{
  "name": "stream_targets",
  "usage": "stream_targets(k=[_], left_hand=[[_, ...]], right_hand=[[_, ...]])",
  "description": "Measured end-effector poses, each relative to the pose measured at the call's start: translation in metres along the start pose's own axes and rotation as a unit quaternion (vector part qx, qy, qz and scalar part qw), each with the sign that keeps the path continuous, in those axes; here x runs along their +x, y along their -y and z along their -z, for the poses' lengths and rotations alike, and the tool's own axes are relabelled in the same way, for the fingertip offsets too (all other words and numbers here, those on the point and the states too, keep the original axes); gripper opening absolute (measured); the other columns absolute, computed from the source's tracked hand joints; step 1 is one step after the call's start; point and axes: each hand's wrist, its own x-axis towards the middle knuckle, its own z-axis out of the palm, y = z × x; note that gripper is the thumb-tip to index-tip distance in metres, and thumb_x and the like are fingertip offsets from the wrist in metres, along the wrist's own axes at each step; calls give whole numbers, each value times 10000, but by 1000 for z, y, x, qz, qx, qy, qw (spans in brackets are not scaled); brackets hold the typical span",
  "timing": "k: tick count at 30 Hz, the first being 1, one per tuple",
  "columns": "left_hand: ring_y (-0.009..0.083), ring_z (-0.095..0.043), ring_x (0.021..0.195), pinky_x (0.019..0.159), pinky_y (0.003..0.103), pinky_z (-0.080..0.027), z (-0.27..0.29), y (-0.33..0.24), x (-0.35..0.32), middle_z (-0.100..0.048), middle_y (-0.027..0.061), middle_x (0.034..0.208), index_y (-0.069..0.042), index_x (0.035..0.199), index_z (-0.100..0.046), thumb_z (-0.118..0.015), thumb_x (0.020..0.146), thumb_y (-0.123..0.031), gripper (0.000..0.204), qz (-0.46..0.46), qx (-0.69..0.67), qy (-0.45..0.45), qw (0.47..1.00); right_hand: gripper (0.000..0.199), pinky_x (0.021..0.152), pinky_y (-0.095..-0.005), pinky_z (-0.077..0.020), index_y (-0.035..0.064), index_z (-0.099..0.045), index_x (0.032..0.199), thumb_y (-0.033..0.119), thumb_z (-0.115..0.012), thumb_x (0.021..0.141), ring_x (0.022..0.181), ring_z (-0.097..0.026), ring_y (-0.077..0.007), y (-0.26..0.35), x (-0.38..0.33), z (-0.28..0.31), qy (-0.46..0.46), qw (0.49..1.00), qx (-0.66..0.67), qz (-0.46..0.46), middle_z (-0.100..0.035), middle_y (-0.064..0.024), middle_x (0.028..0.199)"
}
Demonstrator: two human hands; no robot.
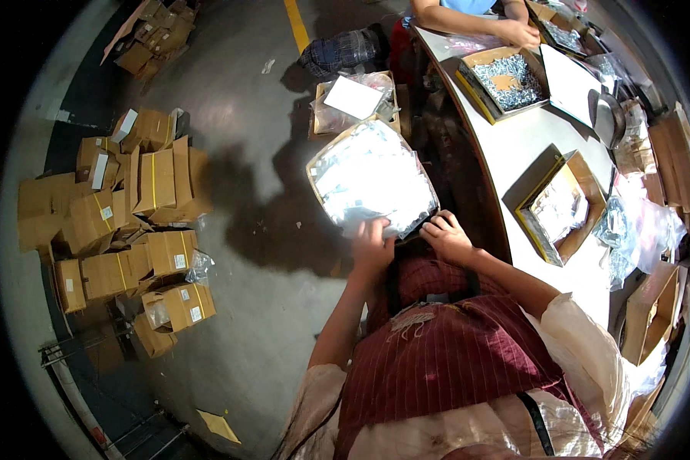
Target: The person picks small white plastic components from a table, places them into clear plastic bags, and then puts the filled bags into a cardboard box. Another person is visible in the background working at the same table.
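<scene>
In front of my lap is a cardboard carton [313, 175] heaped with shiny clear plastic packets [372, 180], so brightly lit that their contents cannot be made out. My left hand [372, 247] lies at the carton's near side, its fingers bent and closed against the nearest packets. What sits between those fingers is hidden. At the near right corner, my right hand [447, 236] curls its fingers over the carton's edge, beside a dark strip. Both forearms reach in from below, past a maroon striped apron [445, 356].
Left on the floor, many cardboard boxes [157, 180] lie piled. Behind the carton stands another box [395, 126] topped with a white sheet [353, 97]. Along the right runs a white table [529, 165] with a tray of metal parts [506, 80], an open box [563, 207] and a co-worker's hand [518, 33].
</scene>
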Motion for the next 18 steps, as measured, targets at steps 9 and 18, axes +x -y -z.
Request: stream_targets(k=[9, 18], left_hand=[[284, -607, 1070, 904, 446, -480, -41, -15, 21, -647, 52, 1162, -173, 1210, -679, -688, 860, -243, 357, -112, 147, 59, 981], [254, -587, 1029, 838, 427, -443, -34, -9, 32, -634, 20, 1128, -181, 1070, -722, -642, 799, -132, 287, -123, 174, 30, 977]], right_hand=[[416, 1179, -530, -333, 70, -684, 1268, 142, -657, 859, 1204, -571, -274, -8, -6, 0, -31, 999, 1, -11, -653, -83, 1217], [487, 1184, -534, -327, 95, -667, 1296, 79, -675, 809, 1189, -579, -285, 1, -3, 17, -23, 997, 46, -64, -638, -92, 1296]])
